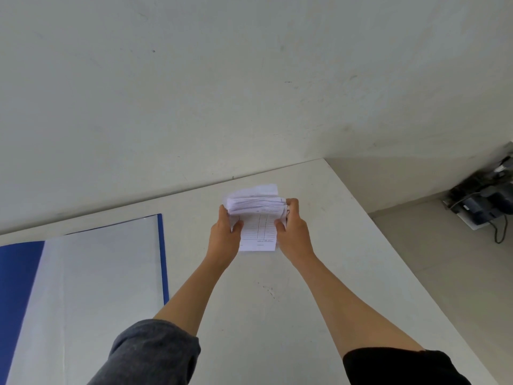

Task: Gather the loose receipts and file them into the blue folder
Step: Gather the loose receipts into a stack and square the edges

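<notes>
A stack of white receipts (258, 220) is held upright between both hands over the far part of the white table (319, 273). My left hand (224, 234) grips the stack's left edge and my right hand (293, 229) grips its right edge. The front receipt shows a printed grid, and the sheets behind it fan out unevenly at the top. The blue folder (162, 245) lies open on the table to the left, with a clear plastic sleeve (91, 287) covering its right half.
A pale wall rises right behind the table. The table's right edge runs diagonally down to the lower right. Beyond it, on the floor at the far right, lies dark equipment (483, 201) with cables.
</notes>
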Available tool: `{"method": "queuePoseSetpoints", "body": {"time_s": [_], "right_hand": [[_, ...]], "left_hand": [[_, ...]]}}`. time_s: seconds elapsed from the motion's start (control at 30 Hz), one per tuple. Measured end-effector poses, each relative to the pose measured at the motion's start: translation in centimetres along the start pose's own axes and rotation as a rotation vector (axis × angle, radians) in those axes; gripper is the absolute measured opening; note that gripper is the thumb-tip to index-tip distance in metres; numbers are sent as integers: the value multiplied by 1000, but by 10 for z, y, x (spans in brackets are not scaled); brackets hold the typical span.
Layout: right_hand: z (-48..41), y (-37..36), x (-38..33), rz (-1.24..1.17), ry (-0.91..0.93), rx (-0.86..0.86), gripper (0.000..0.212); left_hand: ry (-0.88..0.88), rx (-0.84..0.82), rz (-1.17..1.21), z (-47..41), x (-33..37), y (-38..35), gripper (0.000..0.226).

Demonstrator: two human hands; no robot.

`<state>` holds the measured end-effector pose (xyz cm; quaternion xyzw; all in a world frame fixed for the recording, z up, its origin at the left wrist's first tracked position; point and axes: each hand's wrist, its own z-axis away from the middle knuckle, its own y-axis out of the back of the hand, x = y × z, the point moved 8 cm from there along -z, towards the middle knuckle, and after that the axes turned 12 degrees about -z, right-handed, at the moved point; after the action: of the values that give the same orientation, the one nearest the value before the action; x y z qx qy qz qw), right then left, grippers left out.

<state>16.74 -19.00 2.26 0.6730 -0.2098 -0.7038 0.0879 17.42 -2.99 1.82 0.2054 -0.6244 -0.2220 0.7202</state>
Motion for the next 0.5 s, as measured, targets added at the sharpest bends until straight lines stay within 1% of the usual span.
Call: {"method": "queuePoseSetpoints", "body": {"time_s": [0.07, 0.13, 0.17, 0.23, 0.3, 0.33, 0.43, 0.5], "right_hand": [[-4, 4, -3, 6, 19, 19, 40], [-8, 8, -5, -2, 21, 30, 39], [-10, 9, -3, -39, -10, 23, 39], [-11, 8, 3, -215, -144, -9, 40], [-7, 3, 13, -426, -317, -65, 41], [-3, -2, 18, -483, -388, -108, 41], [10, -17, 32, -506, -503, -227, 42], [15, -19, 37, -524, -515, -247, 41]], "left_hand": [[10, 0, -2, -6, 0, 4, 27], [55, -7, 66, -10, -4, 10, 18], [83, -26, 123, -10, -7, 12, 15], [124, -80, 241, -8, -11, 12, 13], [143, -99, 243, -5, -17, 11, 14], [158, -87, 242, -3, -21, 10, 14], [239, -33, 286, 3, -34, 5, 16], [271, -5, 285, 5, -40, 4, 23]]}}
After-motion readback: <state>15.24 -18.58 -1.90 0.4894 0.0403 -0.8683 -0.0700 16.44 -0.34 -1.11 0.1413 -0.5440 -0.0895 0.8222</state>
